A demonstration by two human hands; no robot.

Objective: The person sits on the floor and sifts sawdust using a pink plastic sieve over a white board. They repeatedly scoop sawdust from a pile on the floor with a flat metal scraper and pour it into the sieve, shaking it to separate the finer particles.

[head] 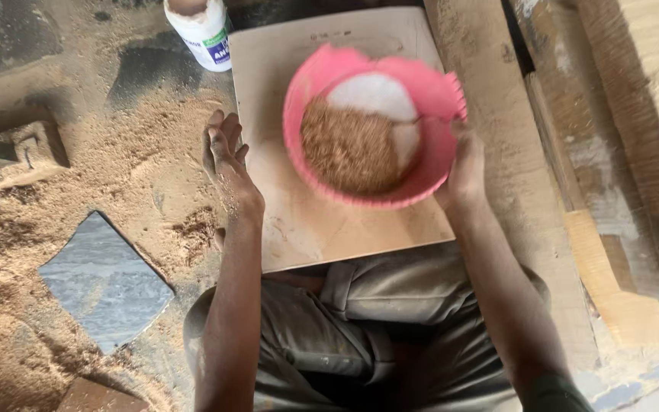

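Two hands at work over a pale square board [322, 221] resting across the lap. Left hand [226, 164] flat and loose at the board's left edge, fingers spread and empty, fingertips toward a white plastic bottle [201, 30] standing just beyond them. Open ground left of those fingers: sawdust-covered floor [139, 152], with a grey stone shard [104, 282] well apart, nearer the elbow. Right hand [463, 168] clamped on the right rim of a pink plastic bowl [429, 84], thumb inside the rim, fingers underneath (hidden). Bowl tilted on the board, rim chipped and ragged just above the thumb. Inside: brown sawdust [348, 149] heaped low left, white powder [375, 95] above. Right of the gripping fingers, rough wooden planks [543, 152] close by, little room.
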